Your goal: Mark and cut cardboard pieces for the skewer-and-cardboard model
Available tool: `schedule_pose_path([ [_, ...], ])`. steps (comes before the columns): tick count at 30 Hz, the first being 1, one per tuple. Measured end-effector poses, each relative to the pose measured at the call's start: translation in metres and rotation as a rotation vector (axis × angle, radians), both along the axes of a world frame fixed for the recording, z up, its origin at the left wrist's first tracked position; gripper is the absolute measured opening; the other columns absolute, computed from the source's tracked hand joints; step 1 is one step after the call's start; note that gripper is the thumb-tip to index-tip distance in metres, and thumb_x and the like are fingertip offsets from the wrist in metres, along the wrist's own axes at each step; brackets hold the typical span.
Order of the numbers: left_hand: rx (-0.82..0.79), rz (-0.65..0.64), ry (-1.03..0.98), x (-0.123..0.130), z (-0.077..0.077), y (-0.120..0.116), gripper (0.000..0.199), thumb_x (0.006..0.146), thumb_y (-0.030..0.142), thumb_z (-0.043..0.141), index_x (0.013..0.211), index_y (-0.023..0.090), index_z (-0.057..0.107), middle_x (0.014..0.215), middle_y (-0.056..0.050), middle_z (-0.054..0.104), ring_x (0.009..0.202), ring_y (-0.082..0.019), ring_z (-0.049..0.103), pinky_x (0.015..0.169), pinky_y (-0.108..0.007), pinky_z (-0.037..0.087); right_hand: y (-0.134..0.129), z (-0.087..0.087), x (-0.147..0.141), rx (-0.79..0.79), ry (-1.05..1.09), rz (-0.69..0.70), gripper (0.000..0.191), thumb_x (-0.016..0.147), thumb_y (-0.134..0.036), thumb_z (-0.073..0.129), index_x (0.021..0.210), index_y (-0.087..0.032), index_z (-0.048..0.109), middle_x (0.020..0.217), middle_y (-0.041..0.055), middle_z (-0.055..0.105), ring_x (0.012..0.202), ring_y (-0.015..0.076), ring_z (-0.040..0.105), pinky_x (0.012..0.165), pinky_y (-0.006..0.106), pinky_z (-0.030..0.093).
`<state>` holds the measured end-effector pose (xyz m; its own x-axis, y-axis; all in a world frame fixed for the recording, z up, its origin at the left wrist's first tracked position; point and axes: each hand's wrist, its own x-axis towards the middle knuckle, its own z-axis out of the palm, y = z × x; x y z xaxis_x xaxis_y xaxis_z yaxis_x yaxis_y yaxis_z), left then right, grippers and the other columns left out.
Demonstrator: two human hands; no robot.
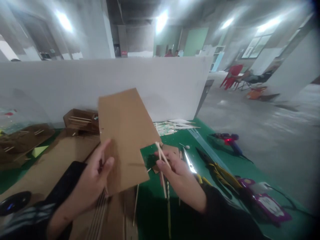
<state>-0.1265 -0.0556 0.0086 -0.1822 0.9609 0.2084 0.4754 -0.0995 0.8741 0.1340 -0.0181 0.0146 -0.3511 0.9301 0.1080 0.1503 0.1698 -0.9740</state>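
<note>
My left hand (100,170) is closed on the left edge of a flat brown cardboard sheet (125,133), thumb on its near face. The sheet is tilted up above the table, with a notch cut from its right side. Beside that notch, my right hand (175,166) pinches thin wooden sticks (163,166) between thumb and fingers; two cross near the top. More thin sticks (97,216) lie below my left wrist. Small cardboard scraps (172,149) are partly hidden behind my right hand.
Scissors (190,161), yellow-handled pliers (220,171), a purple device (268,203) and a glue gun (228,141) lie on the right of the green table (152,213). Cardboard boxes (81,120) stand at left. A white partition (75,78) runs along the back.
</note>
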Motion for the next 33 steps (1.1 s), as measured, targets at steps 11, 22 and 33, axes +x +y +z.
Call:
schedule_pose_path([
  [11,-0.134,-0.07,0.066,0.028,-0.084,-0.003,0.058,0.098,0.043,0.046,0.151,0.024,0.034,0.16,-0.007,0.034,0.149,-0.025,0.026,0.122,-0.044,0.02,0.01,-0.018,0.034,0.173,-0.589,-0.265,0.067,0.084,-0.022,0.05,0.149,-0.018,0.034,0.056,-0.0042,0.06,0.047,0.0202,0.055,0.05,0.03,0.039],
  [22,-0.107,-0.036,0.159,0.009,-0.074,-0.027,0.054,0.099,0.045,0.042,0.15,0.027,0.034,0.156,-0.007,0.039,0.145,-0.026,0.035,0.12,-0.048,0.026,-0.025,-0.038,-0.018,0.341,-0.649,0.118,0.063,0.083,-0.012,0.047,0.144,-0.018,0.035,0.065,-0.005,0.068,0.052,0.0184,0.063,0.051,0.027,0.035],
  [33,-0.14,-0.308,0.669,0.008,-0.093,-0.036,0.061,0.1,0.045,0.041,0.155,0.025,0.023,0.15,-0.008,0.049,0.136,-0.028,0.045,0.11,-0.047,0.04,-0.019,-0.058,-0.032,0.402,-0.731,0.12,0.058,0.087,-0.015,0.044,0.144,-0.015,0.036,0.074,0.0005,0.074,0.059,0.0203,0.069,0.054,0.028,0.038],
])
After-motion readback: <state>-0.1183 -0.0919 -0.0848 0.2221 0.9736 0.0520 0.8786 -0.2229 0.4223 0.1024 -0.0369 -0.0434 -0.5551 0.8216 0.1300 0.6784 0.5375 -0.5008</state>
